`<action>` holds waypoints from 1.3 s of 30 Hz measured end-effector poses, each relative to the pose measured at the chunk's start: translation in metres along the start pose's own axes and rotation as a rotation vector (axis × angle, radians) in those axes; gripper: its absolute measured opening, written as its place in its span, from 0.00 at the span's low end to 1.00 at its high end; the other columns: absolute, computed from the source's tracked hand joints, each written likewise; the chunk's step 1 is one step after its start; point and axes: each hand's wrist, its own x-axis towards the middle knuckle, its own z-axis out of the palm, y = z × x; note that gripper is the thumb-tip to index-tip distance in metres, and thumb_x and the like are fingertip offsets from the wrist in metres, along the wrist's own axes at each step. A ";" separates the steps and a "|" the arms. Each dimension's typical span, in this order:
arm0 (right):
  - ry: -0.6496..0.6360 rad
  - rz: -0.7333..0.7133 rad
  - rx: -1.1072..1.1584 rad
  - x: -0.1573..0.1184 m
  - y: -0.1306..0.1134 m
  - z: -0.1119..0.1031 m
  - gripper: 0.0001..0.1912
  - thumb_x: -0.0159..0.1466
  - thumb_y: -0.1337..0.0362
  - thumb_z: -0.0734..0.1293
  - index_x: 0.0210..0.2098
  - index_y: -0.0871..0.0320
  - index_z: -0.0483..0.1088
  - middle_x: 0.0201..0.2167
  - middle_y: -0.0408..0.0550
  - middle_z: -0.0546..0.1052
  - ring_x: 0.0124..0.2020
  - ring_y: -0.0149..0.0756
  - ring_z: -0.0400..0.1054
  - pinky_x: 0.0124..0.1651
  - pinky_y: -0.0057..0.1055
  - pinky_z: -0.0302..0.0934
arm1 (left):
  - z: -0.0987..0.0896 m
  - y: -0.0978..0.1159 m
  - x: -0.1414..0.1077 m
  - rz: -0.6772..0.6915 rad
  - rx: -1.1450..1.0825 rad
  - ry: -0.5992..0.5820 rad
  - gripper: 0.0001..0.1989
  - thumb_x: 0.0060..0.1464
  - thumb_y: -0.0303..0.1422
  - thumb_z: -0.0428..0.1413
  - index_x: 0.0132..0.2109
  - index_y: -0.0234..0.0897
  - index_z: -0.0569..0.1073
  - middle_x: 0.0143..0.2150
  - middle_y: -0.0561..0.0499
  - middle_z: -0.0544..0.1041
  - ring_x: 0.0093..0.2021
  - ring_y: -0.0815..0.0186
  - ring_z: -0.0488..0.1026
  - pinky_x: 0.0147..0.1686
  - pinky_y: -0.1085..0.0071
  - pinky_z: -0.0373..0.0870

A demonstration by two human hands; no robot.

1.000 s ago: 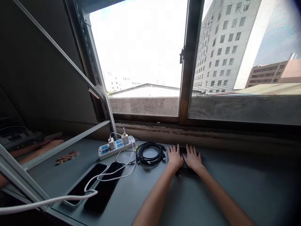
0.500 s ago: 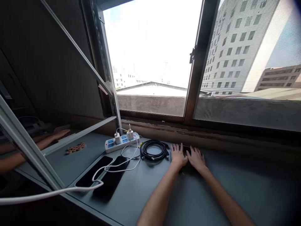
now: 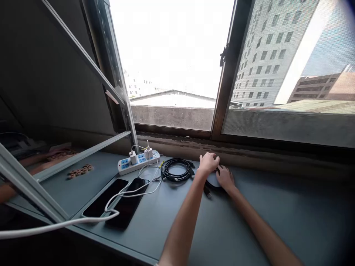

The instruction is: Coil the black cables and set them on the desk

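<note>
Reaching forward over the grey-blue table (image 3: 238, 229), both bare arms meet close to the wall below the window (image 3: 172, 55), as the head view shows. Left hand (image 3: 208, 162): back of the hand up, fingers curled over, raised at the far side of a dark cable loop (image 3: 215, 187); fingertips hidden, so cannot tell whether they pinch it. Right hand (image 3: 226, 178): lower, palm down at the loop's right side, fingers together and angled towards the left hand; pinch or mere contact cannot be told. Loop lies on the table between and beneath the hands, partly covered by them; its dark plug (image 3: 207, 192) sits on the near side, beside the left forearm. Just left of the hands: a larger coil of black cable (image 3: 174, 179), flat. Further left: white power strip (image 3: 138, 162) with two white chargers (image 3: 133, 158) plugged in, white cord (image 3: 83, 220) trailing across two dark-screened phones (image 3: 107, 197) that lie side by side. Beyond the metal rack (image 3: 91, 146): a cluster of small brown pieces (image 3: 80, 171) on the table, and another person's arm, dim and blurred
</note>
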 end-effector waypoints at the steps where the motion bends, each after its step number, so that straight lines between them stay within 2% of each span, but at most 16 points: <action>1: 0.000 -0.002 -0.003 0.000 0.000 0.000 0.25 0.63 0.67 0.54 0.60 0.62 0.57 0.57 0.56 0.63 0.57 0.42 0.56 0.54 0.35 0.51 | -0.009 0.004 -0.001 0.011 -0.032 0.005 0.19 0.59 0.38 0.41 0.50 0.40 0.71 0.51 0.50 0.72 0.52 0.63 0.66 0.54 0.68 0.59; 4: 0.001 -0.011 -0.012 0.000 -0.001 0.000 0.26 0.62 0.67 0.55 0.60 0.63 0.57 0.56 0.56 0.64 0.56 0.42 0.57 0.54 0.35 0.51 | -0.029 0.005 -0.004 -0.017 -0.098 0.010 0.17 0.58 0.40 0.43 0.45 0.42 0.74 0.45 0.53 0.76 0.46 0.65 0.71 0.44 0.75 0.65; 7: 0.002 -0.015 -0.018 0.001 -0.002 -0.002 0.26 0.62 0.67 0.55 0.60 0.63 0.57 0.55 0.56 0.65 0.55 0.42 0.58 0.54 0.34 0.52 | -0.039 -0.010 -0.004 -0.160 -0.092 0.014 0.14 0.55 0.38 0.49 0.42 0.39 0.75 0.43 0.48 0.76 0.46 0.61 0.71 0.45 0.71 0.65; 10: -0.006 -0.015 -0.017 0.002 -0.002 -0.003 0.26 0.62 0.66 0.56 0.59 0.63 0.59 0.55 0.56 0.65 0.54 0.42 0.59 0.53 0.34 0.53 | -0.046 -0.034 -0.002 -0.353 -0.053 -0.013 0.14 0.52 0.37 0.52 0.42 0.35 0.75 0.44 0.42 0.75 0.48 0.55 0.70 0.46 0.66 0.65; 13: -0.013 -0.016 -0.013 0.003 -0.002 -0.004 0.25 0.62 0.66 0.56 0.59 0.63 0.59 0.54 0.55 0.66 0.54 0.42 0.59 0.53 0.34 0.52 | -0.056 -0.062 -0.004 -0.476 -0.039 -0.138 0.14 0.49 0.39 0.56 0.38 0.33 0.75 0.43 0.39 0.76 0.46 0.53 0.72 0.43 0.66 0.66; 16: -0.012 -0.019 -0.011 0.002 -0.002 -0.005 0.25 0.62 0.65 0.55 0.59 0.64 0.59 0.54 0.55 0.66 0.54 0.42 0.58 0.54 0.34 0.52 | -0.064 -0.086 -0.008 -0.542 -0.062 -0.321 0.15 0.47 0.42 0.58 0.34 0.33 0.74 0.37 0.41 0.77 0.37 0.53 0.75 0.37 0.65 0.69; 18: -0.012 -0.022 -0.013 0.002 -0.002 -0.006 0.25 0.63 0.65 0.55 0.59 0.64 0.59 0.54 0.55 0.66 0.54 0.42 0.58 0.54 0.34 0.52 | -0.065 -0.098 -0.009 -0.567 -0.087 -0.409 0.14 0.46 0.42 0.59 0.32 0.33 0.74 0.34 0.43 0.77 0.32 0.55 0.75 0.33 0.65 0.69; 20: -0.013 -0.025 -0.017 0.001 -0.003 -0.006 0.25 0.63 0.64 0.55 0.59 0.64 0.58 0.54 0.55 0.66 0.54 0.42 0.58 0.54 0.34 0.52 | -0.059 -0.105 -0.007 -0.576 -0.114 -0.439 0.14 0.46 0.42 0.59 0.31 0.34 0.74 0.32 0.44 0.78 0.30 0.57 0.75 0.31 0.67 0.69; 22: -0.014 -0.027 -0.023 0.001 -0.003 -0.006 0.25 0.63 0.65 0.56 0.59 0.64 0.58 0.54 0.56 0.66 0.54 0.42 0.58 0.54 0.34 0.51 | -0.048 -0.107 -0.005 -0.584 -0.130 -0.399 0.14 0.48 0.42 0.57 0.31 0.33 0.73 0.32 0.44 0.77 0.30 0.59 0.75 0.30 0.70 0.69; 26: -0.013 -0.026 -0.034 0.002 -0.004 -0.005 0.25 0.62 0.65 0.56 0.58 0.64 0.59 0.54 0.57 0.66 0.54 0.43 0.59 0.53 0.35 0.52 | -0.022 -0.105 0.000 -0.619 -0.118 -0.205 0.17 0.53 0.42 0.50 0.36 0.31 0.73 0.33 0.40 0.77 0.33 0.58 0.75 0.36 0.67 0.69; 29: -0.014 -0.033 -0.036 0.001 -0.004 -0.004 0.25 0.62 0.65 0.56 0.58 0.64 0.59 0.54 0.57 0.66 0.54 0.43 0.58 0.53 0.34 0.52 | -0.017 -0.097 0.000 -0.624 -0.121 -0.120 0.14 0.51 0.38 0.53 0.36 0.30 0.74 0.33 0.39 0.77 0.34 0.56 0.75 0.39 0.65 0.68; 33: -0.009 -0.039 -0.029 0.001 -0.005 -0.002 0.25 0.62 0.67 0.56 0.59 0.65 0.58 0.54 0.58 0.66 0.54 0.43 0.58 0.54 0.35 0.51 | -0.031 -0.075 -0.003 -0.594 -0.147 -0.039 0.11 0.47 0.34 0.55 0.35 0.30 0.74 0.36 0.38 0.77 0.43 0.52 0.73 0.42 0.64 0.66; 36: -0.001 -0.041 -0.014 0.001 -0.006 0.000 0.25 0.62 0.67 0.56 0.58 0.66 0.59 0.53 0.59 0.66 0.54 0.45 0.59 0.54 0.36 0.51 | -0.054 -0.055 -0.008 -0.560 -0.180 0.072 0.13 0.51 0.35 0.49 0.37 0.30 0.73 0.42 0.36 0.75 0.49 0.50 0.69 0.46 0.63 0.64; 39: 0.010 -0.043 0.014 0.001 -0.007 0.002 0.25 0.62 0.68 0.56 0.58 0.67 0.59 0.52 0.59 0.67 0.54 0.45 0.59 0.54 0.36 0.50 | -0.082 -0.037 -0.018 -0.484 -0.264 0.168 0.16 0.55 0.37 0.45 0.36 0.30 0.72 0.38 0.37 0.76 0.46 0.52 0.70 0.42 0.66 0.66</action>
